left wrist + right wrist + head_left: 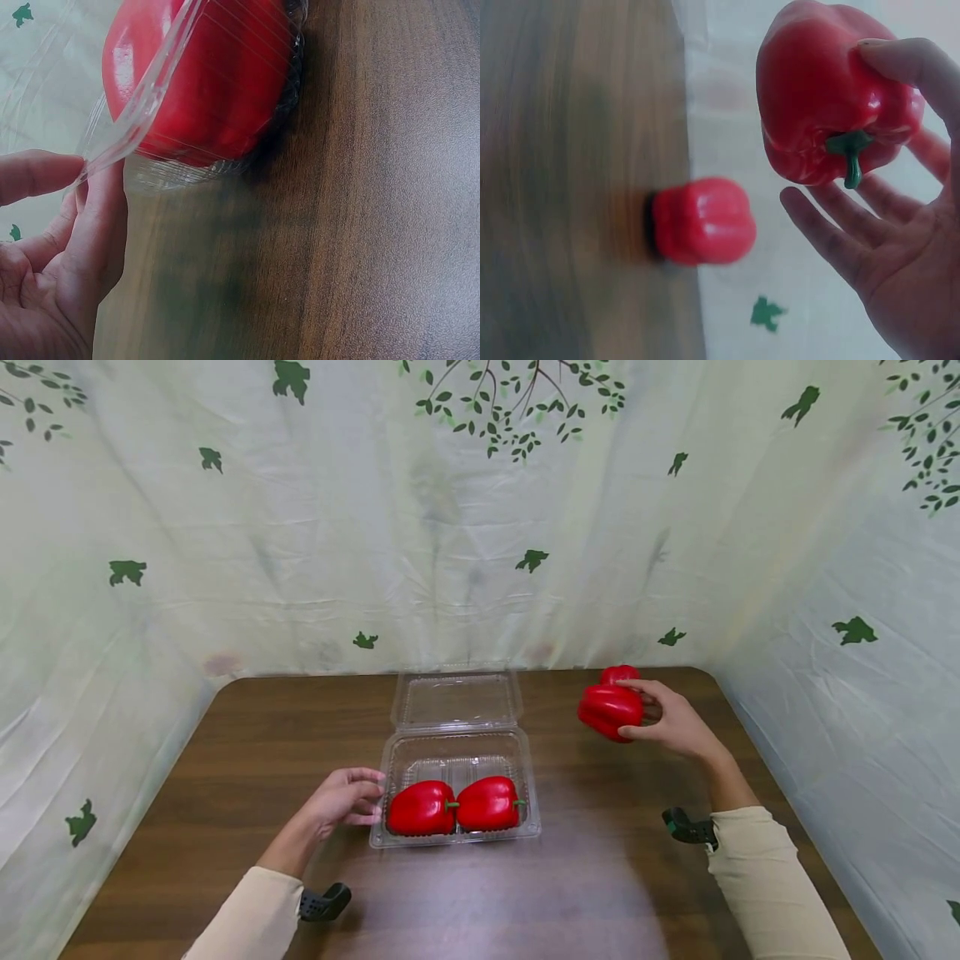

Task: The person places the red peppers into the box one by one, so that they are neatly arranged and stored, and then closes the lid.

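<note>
The left hand (pixel 348 797) pinches the clear box (pixel 450 767) at nine o'clock; the right hand (pixel 673 720) holds a red pepper (pixel 607 712) at two o'clock from it

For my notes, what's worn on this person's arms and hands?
Plain cream sleeves cover both forearms, the left sleeve and the right sleeve. Near each cuff sits a dark, curved device: left wrist device, right wrist device. The left hand and right hand are gloveless.
</note>
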`<state>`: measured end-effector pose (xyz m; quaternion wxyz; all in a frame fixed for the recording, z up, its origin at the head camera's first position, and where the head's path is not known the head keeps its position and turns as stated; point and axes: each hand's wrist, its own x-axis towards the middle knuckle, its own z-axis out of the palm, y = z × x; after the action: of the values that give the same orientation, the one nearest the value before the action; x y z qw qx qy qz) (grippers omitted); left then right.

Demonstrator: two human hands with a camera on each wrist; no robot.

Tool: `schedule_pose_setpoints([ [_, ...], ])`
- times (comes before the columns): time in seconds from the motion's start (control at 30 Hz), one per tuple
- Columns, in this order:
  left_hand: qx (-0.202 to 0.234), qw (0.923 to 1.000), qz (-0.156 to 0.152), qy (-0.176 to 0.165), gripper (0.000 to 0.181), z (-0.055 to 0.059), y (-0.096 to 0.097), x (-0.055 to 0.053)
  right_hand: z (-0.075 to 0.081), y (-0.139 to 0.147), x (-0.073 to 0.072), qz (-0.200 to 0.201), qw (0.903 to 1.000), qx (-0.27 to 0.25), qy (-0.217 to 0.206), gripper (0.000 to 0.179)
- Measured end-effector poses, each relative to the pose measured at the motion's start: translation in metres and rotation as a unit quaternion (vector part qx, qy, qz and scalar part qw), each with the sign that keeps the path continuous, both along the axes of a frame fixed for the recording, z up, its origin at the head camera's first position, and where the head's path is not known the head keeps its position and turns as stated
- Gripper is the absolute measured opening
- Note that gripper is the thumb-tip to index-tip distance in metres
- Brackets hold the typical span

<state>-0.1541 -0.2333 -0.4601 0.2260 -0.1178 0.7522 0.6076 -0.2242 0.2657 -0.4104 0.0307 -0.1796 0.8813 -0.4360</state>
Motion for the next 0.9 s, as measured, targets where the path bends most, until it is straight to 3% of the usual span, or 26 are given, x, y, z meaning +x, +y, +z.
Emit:
schedule_pose_setpoints([
  [0.33,-0.001,1.0,0.001,0.001,0.035,0.0,0.0,0.0,0.001,-0.035,-0.009,0.033,0.9994,-0.001,0.003,0.072],
  [0.63,0.008,1.0,-0.002,0.0,0.037,-0.002,-0.002,0.001,0.006,-0.064,-0.008,0.072,0.9969,-0.02,-0.023,0.072],
  [0.9,0.012,0.9999,-0.006,0.0,0.037,0.001,-0.001,0.001,0.0,-0.082,-0.014,0.1,0.9936,-0.039,-0.036,0.07],
])
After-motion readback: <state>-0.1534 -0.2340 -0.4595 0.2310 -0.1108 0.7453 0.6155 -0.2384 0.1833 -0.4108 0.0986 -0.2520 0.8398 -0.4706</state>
